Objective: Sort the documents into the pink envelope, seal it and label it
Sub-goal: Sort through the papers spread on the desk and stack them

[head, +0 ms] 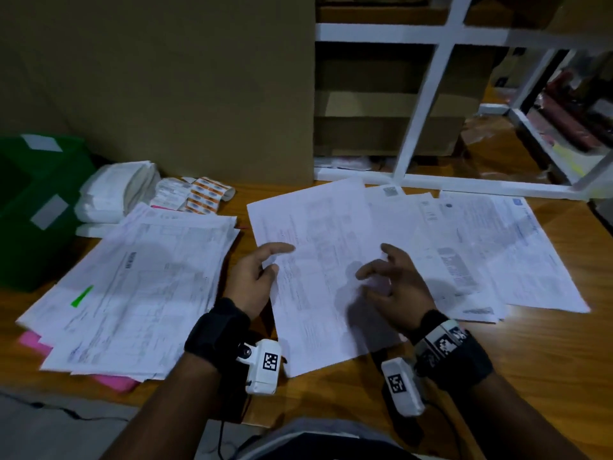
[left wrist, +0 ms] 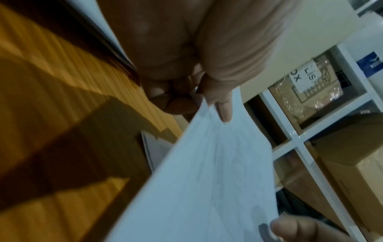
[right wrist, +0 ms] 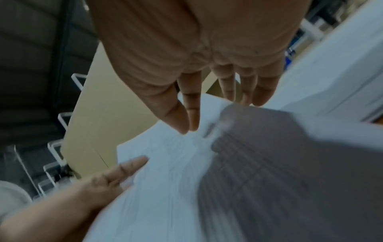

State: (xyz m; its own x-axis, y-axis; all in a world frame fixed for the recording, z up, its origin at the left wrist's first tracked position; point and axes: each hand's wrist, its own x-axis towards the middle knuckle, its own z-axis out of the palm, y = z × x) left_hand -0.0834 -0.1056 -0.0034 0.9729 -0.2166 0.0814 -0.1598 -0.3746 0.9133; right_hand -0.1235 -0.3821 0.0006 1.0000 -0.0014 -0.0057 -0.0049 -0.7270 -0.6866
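White sheet, likely thin and floppy, pinched at its left edge by left hand; right hand hovers, fingers loose, empty.

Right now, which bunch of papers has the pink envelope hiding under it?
The left stack of papers, the one with the green tab. The pink envelope peeks out under its near edge. The spread-out sheets on the right show only table beneath.

Pink envelope, white printed documents, green bin, orange-brown table.
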